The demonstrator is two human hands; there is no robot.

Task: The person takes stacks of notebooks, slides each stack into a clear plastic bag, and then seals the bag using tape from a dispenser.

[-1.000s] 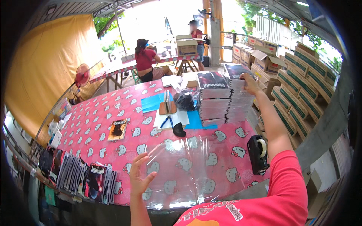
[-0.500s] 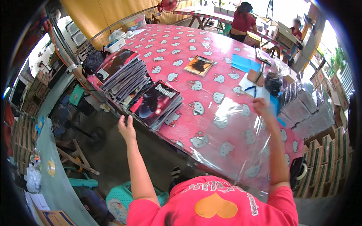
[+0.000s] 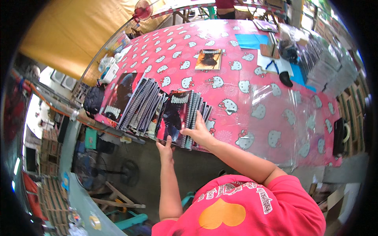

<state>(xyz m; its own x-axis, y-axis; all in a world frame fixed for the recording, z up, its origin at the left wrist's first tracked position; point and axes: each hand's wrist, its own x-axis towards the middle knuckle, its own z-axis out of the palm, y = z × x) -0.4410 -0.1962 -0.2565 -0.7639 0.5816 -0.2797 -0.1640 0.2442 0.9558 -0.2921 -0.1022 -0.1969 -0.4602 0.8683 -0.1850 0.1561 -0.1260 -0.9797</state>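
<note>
A stack of spiral notebooks with dark, red-tinged covers lies at the table's near left edge, its coils facing right. My left hand grips the near edge, thumb on top; its other fingers are partly hidden. On the right side my right hand holds the stack, thumb on the cover and fingers along the coils. Touching it on the left is a larger, leaning notebook pile. A single tan-covered notebook lies flat farther back.
Blue-handled pliers and a black oval object lie by white paper at the right. Behind them stand wrapped notebook stacks. Clear plastic covers part of the pink table. A floor fan stands below left; a person is beyond.
My right hand has moved left from beside the pliers onto the notebook stack. My left hand has come up to its near edge. The black oval object now shows near the pliers.
</note>
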